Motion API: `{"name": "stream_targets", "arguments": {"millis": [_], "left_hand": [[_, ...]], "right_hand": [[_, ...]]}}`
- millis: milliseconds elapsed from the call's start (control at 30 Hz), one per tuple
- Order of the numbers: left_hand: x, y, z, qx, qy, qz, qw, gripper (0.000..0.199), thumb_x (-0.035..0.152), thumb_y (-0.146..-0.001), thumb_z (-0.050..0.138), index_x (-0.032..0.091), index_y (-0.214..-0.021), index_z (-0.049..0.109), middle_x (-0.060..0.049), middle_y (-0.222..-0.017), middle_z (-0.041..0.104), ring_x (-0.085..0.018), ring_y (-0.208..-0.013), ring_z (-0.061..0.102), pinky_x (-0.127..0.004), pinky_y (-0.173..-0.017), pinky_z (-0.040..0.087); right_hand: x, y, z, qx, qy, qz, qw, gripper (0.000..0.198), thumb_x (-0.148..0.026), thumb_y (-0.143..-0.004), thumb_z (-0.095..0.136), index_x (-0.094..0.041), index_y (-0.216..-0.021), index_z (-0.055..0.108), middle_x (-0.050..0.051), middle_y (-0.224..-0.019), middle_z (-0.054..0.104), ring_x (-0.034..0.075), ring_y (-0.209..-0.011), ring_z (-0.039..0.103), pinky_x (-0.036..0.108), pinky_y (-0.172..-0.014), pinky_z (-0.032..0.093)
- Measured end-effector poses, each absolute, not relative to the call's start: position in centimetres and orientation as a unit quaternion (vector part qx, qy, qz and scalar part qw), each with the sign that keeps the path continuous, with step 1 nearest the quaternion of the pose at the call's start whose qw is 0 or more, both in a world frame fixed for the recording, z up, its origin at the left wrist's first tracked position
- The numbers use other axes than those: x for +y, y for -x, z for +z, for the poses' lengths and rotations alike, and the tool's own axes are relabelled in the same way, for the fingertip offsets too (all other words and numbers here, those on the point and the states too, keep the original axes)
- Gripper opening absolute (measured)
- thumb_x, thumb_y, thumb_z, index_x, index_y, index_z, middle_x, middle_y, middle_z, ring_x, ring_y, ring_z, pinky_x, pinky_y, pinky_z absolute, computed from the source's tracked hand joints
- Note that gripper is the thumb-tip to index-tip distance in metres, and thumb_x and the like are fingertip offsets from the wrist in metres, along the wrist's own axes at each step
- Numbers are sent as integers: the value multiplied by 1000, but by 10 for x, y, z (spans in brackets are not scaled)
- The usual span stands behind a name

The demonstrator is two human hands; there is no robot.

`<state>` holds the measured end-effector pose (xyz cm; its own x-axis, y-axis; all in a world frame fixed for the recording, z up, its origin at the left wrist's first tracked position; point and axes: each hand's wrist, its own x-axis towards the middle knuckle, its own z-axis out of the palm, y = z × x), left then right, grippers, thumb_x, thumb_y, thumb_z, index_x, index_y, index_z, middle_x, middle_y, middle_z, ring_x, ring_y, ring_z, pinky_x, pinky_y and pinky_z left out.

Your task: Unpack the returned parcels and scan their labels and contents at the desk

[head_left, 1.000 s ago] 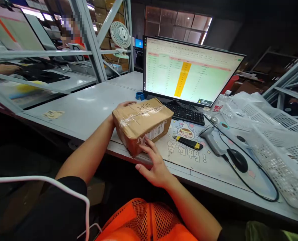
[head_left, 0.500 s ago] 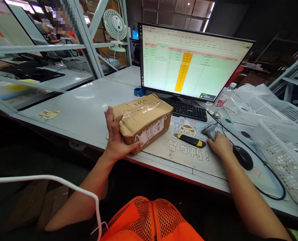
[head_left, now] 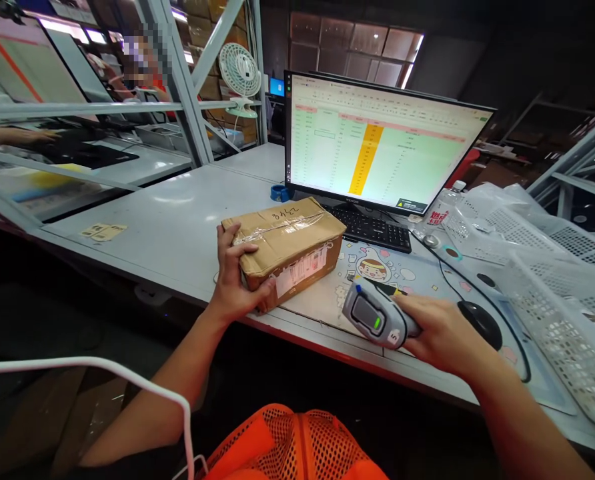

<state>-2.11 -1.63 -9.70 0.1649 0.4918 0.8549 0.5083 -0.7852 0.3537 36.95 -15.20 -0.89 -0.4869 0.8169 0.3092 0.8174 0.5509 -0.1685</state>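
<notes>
Brown taped cardboard box (head_left: 285, 248) with a white shipping label rests on the grey tabletop (head_left: 177, 220), its near corner at the edge. The left hand (head_left: 235, 280) grips that near left end, fingers (head_left: 227, 243) over the top, thumb below by the label. Judged stiff and light to moderate in weight (glossy tape may be slippery); hold by the bare cardboard ends. The right hand (head_left: 440, 333) is clenched round the grey handheld barcode scanner (head_left: 375, 319), raised right of the box.
</notes>
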Motion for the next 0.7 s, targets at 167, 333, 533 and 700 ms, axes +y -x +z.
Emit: {"name": "stream_targets", "arguments": {"millis": [167,333,533,700], "left_hand": [[-29,10,-98,-371,732,-571,24,73,49,-86,87,29,-143,46,-18,-180,13,-40,-169,7,-69,-134,15],[-24,22,-101,-382,715,-586,2,46,41,-94,80,28,-132,57,-16,-175,32,-37,-165,30,-65,-129,34],[17,70,-100,-327,728,-585,-147,42,42,-95,78,27,-128,59,-14,-178,28,-34,-166,26,-62,-134,25],[46,93,-107,-299,665,-632,-262,47,49,-92,78,27,-130,60,-15,-176,32,-35,-166,25,-62,-136,17]], "right_hand": [[-137,-380,-22,-814,563,-1,141,24,-34,-91,63,-23,-111,69,5,-95,75,25,-84,70,34,-72,45],[-102,-431,-49,-643,764,1,55,42,-54,-103,55,-22,-126,68,11,-109,76,35,-103,72,40,-78,46],[-78,-472,-95,-543,839,-26,30,59,-48,-110,44,-9,-153,53,21,-137,68,40,-124,67,48,-96,51],[-75,-486,-115,-552,832,-38,43,72,-54,-108,46,-3,-158,49,27,-139,66,42,-124,67,53,-100,53]]}}
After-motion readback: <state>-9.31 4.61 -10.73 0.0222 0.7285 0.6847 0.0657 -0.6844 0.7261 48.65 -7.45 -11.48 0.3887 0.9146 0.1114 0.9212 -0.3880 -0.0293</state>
